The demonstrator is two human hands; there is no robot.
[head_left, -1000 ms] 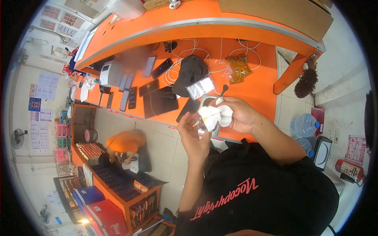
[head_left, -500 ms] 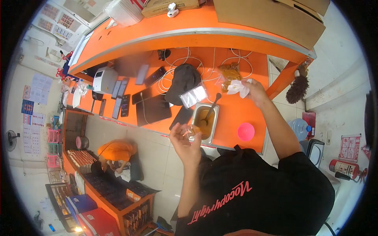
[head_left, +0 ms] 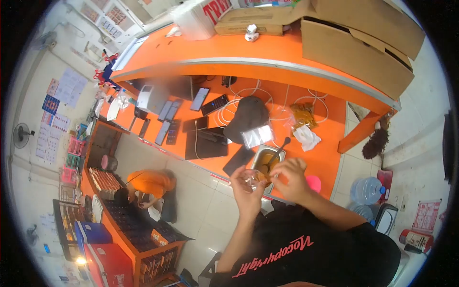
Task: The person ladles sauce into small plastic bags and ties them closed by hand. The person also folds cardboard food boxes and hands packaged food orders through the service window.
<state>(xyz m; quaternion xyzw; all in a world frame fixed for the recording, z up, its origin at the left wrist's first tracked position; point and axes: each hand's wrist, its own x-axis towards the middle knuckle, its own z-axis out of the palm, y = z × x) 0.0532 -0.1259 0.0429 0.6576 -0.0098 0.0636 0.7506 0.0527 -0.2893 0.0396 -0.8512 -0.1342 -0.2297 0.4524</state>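
Note:
My left hand (head_left: 246, 193) holds a small clear plastic bag (head_left: 253, 178) with something brownish in it. Close on its right, my right hand (head_left: 289, 179) has its fingers pinched at the bag's edge; what they grip is too small to make out. Just beyond both hands lies a metal tray (head_left: 282, 154) of yellow-brown sauce with a dark spoon (head_left: 285, 143) in it. A crumpled white tissue (head_left: 306, 138) rests beside filled yellow-brown bags (head_left: 303, 114). Part of a pink bowl (head_left: 313, 183) shows behind my right hand.
A black cap (head_left: 248, 117), a pack of clear bags (head_left: 258, 136), phones (head_left: 200, 99), a laptop (head_left: 205, 145) and white cables lie on the orange table. Cardboard boxes (head_left: 354, 57) stand on the upper shelf. A person in orange (head_left: 150, 183) bends over at the lower left.
My right hand has put the tissue down by the filled bags and come back to the small bag in my left hand. The camera view has shifted, showing more of the shelf.

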